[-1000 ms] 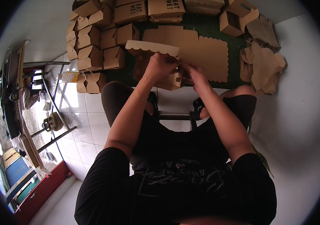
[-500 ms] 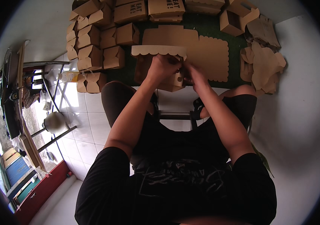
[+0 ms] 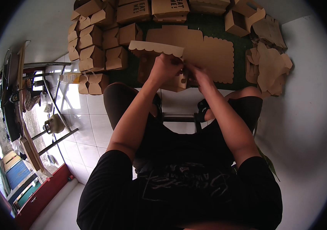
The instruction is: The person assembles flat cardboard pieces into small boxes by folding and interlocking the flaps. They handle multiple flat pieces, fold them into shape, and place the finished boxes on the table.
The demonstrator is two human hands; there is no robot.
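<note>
A partly folded brown cardboard box (image 3: 177, 87) with a scalloped lid flap (image 3: 155, 48) stands tilted in front of me, between my knees and the green mat. My left hand (image 3: 166, 68) is closed at the box's right corner, its fingers bent inside under the flap. Close beside it, my right hand (image 3: 200, 76) pinches the outside of the same right side wall. The fingertips of both hands meet near that corner and are partly hidden. Behind the box lies a flat cardboard box blank (image 3: 217, 57) with scalloped edges.
Folded small boxes (image 3: 91, 57) are stacked at the left, with larger printed boxes (image 3: 132, 13) along the back. An open box (image 3: 240, 23) and loose flat cardboard pieces (image 3: 272, 67) lie at the right. A bottle of yellow liquid (image 3: 70, 78) is by the left stack.
The scalloped flap has swung leftward and up, now slanting down to the right. Both hands have shifted slightly with the box while keeping their hold at its right corner.
</note>
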